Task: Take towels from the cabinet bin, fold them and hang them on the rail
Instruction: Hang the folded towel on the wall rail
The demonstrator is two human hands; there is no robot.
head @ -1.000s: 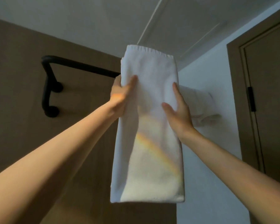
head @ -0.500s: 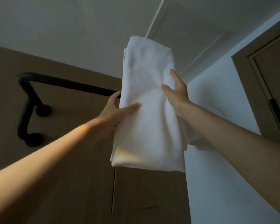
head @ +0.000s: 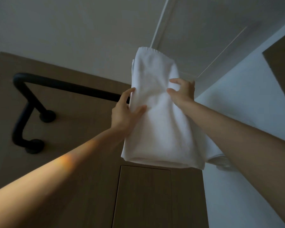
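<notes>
Brown wood-panelled wall (head: 72, 129) carries a black tubular metal rail (head: 64, 85). A folded white terry towel (head: 158, 129) is held upright, covering the rail's right stretch. Left hand (head: 125, 114) grip pinches its left edge; right hand (head: 183, 94) grip, fingers curled, pinches its front face.

The towel (head: 161, 122) is plain white. At the left of the frame the rail (head: 69, 87) is matte black. The wall panel (head: 82, 132) behind it is flat tan-brown. The ceiling (head: 72, 30) looks dull grey-white, and the side wall (head: 247, 96) at right is pale bluish white. A warm orange streak of light crosses the left forearm (head: 67, 160).
</notes>
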